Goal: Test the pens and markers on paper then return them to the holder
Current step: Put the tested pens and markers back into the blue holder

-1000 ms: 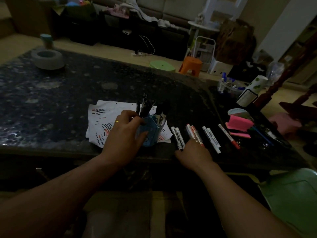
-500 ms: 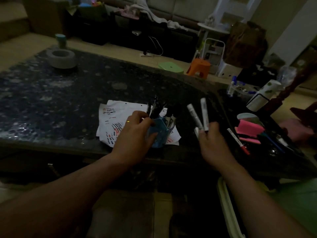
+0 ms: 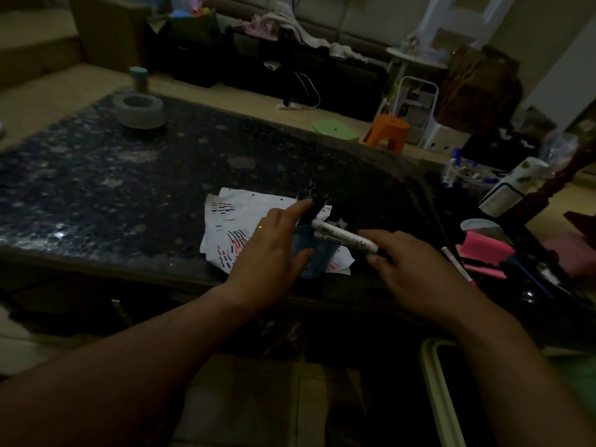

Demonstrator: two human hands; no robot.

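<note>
Nearest the camera, the right hand (image 3: 416, 272) grips a small bunch of white markers (image 3: 342, 235), thumb underneath and fingers curled over the top. Half a second ago it held them upright and fanned out, off to the right; now they lie almost level, ends pointing left and reaching the rim of the blue holder (image 3: 322, 261). A second ago those markers were lined up flat on the worktop (image 3: 129, 188) with that hand just landing on them. The left hand (image 3: 267, 250) keeps hold of the holder, thumb wrapped against its front, but the index finger has straightened out and now rests up against the dark pens (image 3: 317, 198) standing inside, where before it was curled round the side. The holder sits on the scribbled paper (image 3: 232, 217) near the worktop's front edge, same spot as before. To the right, one red-capped marker (image 3: 456, 262) stays on the worktop beside the pink sticky notes (image 3: 487, 250). Further back there's a grey tape roll (image 3: 142, 112) at the far left corner, and an orange stool (image 3: 388, 130) on the floor beyond.
</note>
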